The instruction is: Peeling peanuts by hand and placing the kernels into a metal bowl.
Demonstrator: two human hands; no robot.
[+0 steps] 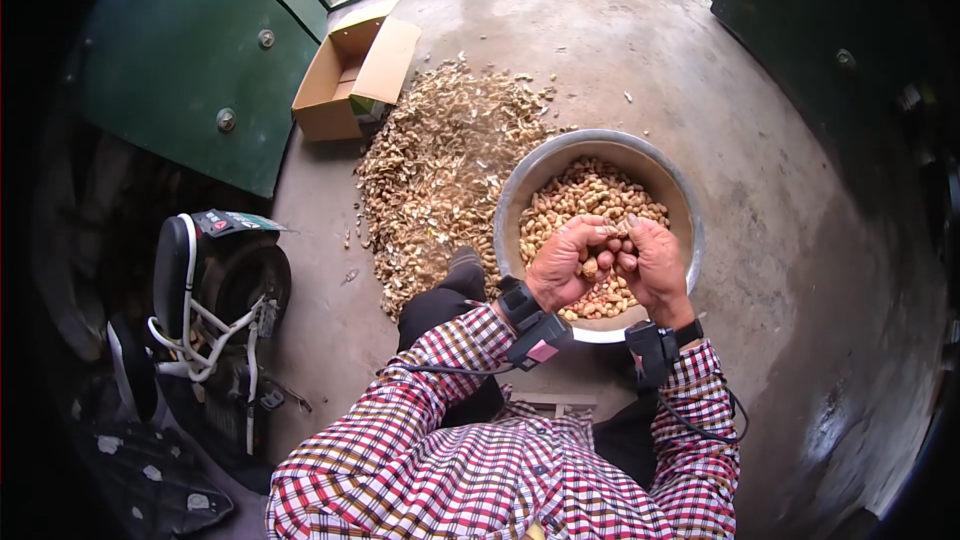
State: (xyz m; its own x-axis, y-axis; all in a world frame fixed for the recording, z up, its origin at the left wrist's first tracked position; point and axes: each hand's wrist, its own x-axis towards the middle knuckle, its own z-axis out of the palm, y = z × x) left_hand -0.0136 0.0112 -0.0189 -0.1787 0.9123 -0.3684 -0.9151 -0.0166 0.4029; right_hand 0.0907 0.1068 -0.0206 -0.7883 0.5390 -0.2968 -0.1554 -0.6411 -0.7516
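Observation:
A wide metal basin [640, 160] stands in front of me on the floor, holding many unshelled peanuts [585, 190] and some reddish kernels. Both hands meet over the basin with their fingertips close together. My left hand [562, 265] is closed, with a few peanuts [589, 267] showing in its curled fingers. My right hand [655, 262] is closed too, its thumb and finger pinching a peanut [617, 229] at the left fingertips. The fingers partly hide that peanut, so I cannot tell whether its shell is cracked.
Left of the basin spreads a large heap of peanut shells [440, 170], reaching my foot [464, 270]. An open cardboard box [345, 75] sits behind the heap. Green door panels [190, 50] flank the doorway. A dark wheeled object with a white frame [215, 330] stands at my left.

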